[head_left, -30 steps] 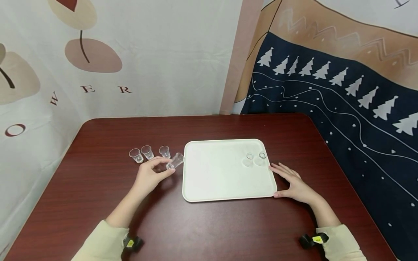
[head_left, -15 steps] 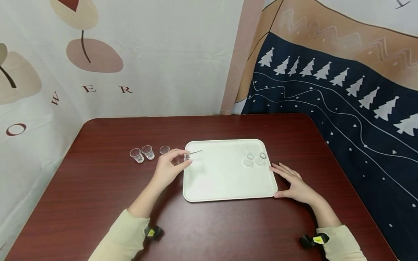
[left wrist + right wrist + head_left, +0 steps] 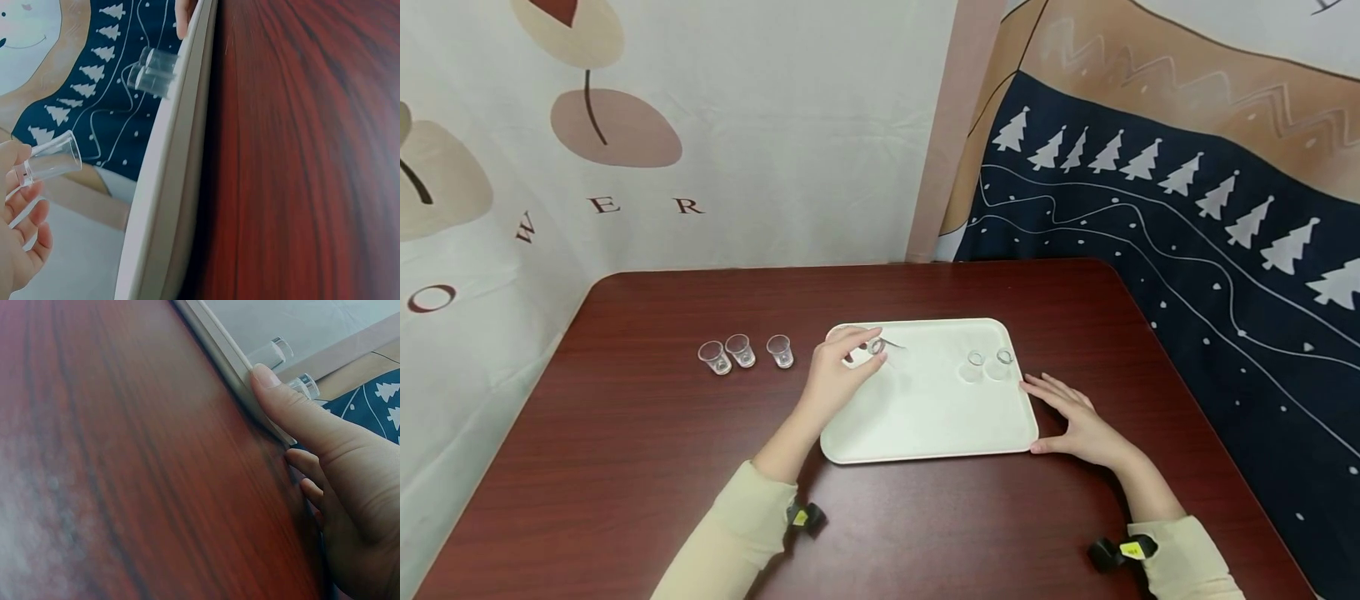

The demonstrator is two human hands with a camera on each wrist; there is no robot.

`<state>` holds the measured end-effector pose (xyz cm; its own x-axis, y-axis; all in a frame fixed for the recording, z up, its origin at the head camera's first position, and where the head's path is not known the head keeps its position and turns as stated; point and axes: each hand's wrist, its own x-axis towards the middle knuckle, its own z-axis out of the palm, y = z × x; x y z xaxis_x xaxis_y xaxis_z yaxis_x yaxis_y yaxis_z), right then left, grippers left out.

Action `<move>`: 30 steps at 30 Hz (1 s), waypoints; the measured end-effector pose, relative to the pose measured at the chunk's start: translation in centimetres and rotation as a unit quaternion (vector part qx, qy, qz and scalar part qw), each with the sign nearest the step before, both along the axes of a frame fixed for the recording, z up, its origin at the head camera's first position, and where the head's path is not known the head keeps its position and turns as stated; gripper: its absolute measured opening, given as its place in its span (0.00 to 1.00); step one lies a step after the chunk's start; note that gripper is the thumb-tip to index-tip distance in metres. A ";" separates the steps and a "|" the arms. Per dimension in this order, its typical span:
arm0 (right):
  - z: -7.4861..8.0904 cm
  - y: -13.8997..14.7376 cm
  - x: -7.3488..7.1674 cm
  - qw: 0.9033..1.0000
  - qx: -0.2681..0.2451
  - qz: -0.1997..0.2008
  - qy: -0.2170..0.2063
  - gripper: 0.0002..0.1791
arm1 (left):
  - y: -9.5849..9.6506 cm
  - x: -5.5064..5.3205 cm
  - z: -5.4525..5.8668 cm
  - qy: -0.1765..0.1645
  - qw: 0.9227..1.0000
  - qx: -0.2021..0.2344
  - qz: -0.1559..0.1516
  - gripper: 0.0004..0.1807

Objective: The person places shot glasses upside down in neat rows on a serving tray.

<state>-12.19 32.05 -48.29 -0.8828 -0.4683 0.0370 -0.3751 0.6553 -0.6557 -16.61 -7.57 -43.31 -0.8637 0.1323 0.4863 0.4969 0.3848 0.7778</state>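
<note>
My left hand (image 3: 842, 371) pinches a small clear shot glass (image 3: 57, 159) by its narrow base, above the left part of a white tray (image 3: 917, 417). The glass is tilted with its mouth toward the tray. Toward the tray's right end, a pair of similar glasses (image 3: 975, 360) stand side by side, apparently mouth down. My right hand (image 3: 1078, 425) touches the tray's right edge with spread fingers; in the right wrist view its thumb (image 3: 267, 376) lies at the rim. Left of the tray are three more glasses (image 3: 780, 352), standing mouth up on the table.
The tray lies on a dark red wooden table (image 3: 925, 525). A pale printed curtain (image 3: 790, 167) hangs behind it, with a navy tree-patterned cloth (image 3: 1150, 242) to the right. Each wrist wears a black camera (image 3: 807, 518).
From left of the tray, my left hand has moved right with the shot glass to over the tray, tipping its mouth downward. My right hand stays at the tray's edge.
</note>
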 end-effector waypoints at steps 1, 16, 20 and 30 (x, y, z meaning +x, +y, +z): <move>0.0 0.0 0.0 1.000 -0.001 0.000 0.001 0.51 | 0.5 0.0 0.0 0.000 1.000 0.000 -0.003 0.19; 0.0 0.0 0.0 1.000 -0.008 0.006 0.011 0.51 | 6.3 -0.7 -1.2 -0.027 0.999 -0.040 -0.024 0.20; 0.0 0.0 0.0 1.000 -0.009 0.006 0.014 0.51 | 7.2 -0.9 -1.6 -0.036 0.998 -0.048 -0.032 0.19; 0.1 0.0 0.0 1.000 -0.004 0.003 0.004 0.51 | 8.4 -1.3 -2.4 -0.079 0.992 -0.089 -0.047 0.18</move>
